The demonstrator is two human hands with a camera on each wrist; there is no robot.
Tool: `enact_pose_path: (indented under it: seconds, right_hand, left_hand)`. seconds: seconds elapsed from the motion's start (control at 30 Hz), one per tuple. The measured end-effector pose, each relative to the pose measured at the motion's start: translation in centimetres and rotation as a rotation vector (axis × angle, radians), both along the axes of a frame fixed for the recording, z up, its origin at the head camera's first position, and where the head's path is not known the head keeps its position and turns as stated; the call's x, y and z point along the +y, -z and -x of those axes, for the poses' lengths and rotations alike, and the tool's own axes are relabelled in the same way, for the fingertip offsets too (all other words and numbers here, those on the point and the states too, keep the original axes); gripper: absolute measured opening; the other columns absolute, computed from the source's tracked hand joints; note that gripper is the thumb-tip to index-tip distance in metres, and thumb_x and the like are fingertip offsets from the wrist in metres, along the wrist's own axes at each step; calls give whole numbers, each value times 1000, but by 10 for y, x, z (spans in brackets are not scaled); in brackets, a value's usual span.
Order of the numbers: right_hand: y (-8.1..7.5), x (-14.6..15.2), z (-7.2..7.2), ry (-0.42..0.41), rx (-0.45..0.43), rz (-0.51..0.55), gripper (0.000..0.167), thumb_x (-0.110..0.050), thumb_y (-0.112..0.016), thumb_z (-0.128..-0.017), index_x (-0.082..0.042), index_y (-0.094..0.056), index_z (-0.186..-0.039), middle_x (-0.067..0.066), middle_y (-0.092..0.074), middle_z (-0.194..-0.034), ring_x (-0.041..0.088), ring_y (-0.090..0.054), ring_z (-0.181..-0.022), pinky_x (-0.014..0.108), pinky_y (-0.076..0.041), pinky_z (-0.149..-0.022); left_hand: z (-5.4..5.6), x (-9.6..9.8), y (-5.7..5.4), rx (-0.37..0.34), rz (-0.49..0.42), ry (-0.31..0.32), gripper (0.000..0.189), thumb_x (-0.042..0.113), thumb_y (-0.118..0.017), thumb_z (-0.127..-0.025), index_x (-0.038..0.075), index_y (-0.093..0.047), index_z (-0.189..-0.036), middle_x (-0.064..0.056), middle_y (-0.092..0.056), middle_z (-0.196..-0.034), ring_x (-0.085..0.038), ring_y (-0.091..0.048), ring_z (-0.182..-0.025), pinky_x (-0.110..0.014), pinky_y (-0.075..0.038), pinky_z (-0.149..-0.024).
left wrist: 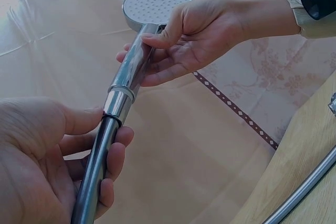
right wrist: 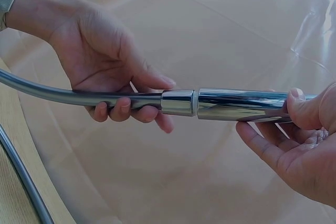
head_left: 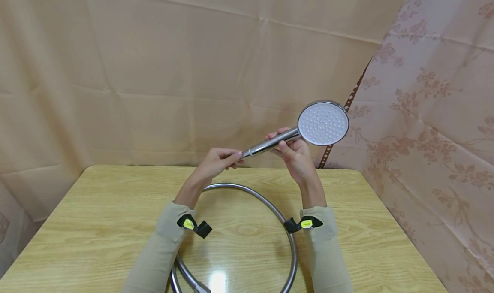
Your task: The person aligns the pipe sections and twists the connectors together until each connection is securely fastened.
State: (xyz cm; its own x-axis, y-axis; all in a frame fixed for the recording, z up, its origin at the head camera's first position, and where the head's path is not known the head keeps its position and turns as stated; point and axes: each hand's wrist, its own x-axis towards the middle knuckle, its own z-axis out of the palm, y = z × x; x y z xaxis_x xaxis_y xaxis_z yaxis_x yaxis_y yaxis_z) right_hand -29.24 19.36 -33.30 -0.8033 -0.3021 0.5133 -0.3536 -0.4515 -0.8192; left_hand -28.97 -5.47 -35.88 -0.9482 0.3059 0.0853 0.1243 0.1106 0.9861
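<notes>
A chrome hand shower with a round, pale nozzle face is held tilted above the table's far edge. My right hand grips its handle close below the head, thumb on one side and fingers on the other. At the handle's lower end my left hand holds the grey metal shower hose, its fingers curled under it just behind the chrome end fitting. Fitting and handle stand in line, with a narrow pale ring between them. The threads are hidden.
The hose loops over the wooden table, and its other end fitting lies near the front. Behind the table hangs a beige cloth; a flowered cloth hangs on the right. Both sleeves carry black wrist straps.
</notes>
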Motion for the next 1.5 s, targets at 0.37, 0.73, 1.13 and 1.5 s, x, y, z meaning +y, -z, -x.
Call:
enact_pose_path:
  seconds: [0.37, 0.73, 1.13, 1.5]
  right_hand:
    - [1, 1, 2, -18, 9, 0, 22, 3, -46, -104, -6, -53, -122, 4, -74, -114, 18, -70, -114, 34, -57, -97]
    - [1, 1, 1, -15, 0, 7, 22, 4, -45, -104, -5, -53, -122, 5, -74, -114, 17, -70, -112, 34, -58, -96]
    - [1, 1, 0, -17, -2, 2, 21, 3, -46, -104, -4, -52, -122, 4, -74, -114, 17, -70, -113, 34, -58, -96]
    - [3, 3, 1, -39, 9, 8, 23, 4, -45, -104, -5, -52, -123, 5, -74, -115, 18, -70, -114, 35, -57, -96]
  left_hand:
    - [-2, -2, -1, 30, 26, 21, 30, 21, -64, -102, 3, -68, -126, -13, -75, -103, -13, -62, -82, -25, -42, -72]
    - [-3, 0, -1, 15, 25, 10, 33, 20, -65, -101, 1, -69, -128, -8, -77, -99, -9, -61, -79, -24, -42, -70]
    - [-5, 0, -3, -9, 23, 7, 31, 22, -63, -103, 0, -70, -124, -11, -77, -102, -13, -63, -81, -22, -42, -70]
    - [-6, -1, -2, 19, 29, 31, 29, 22, -67, -100, 10, -68, -126, -20, -72, -113, -20, -62, -87, -29, -42, -74]
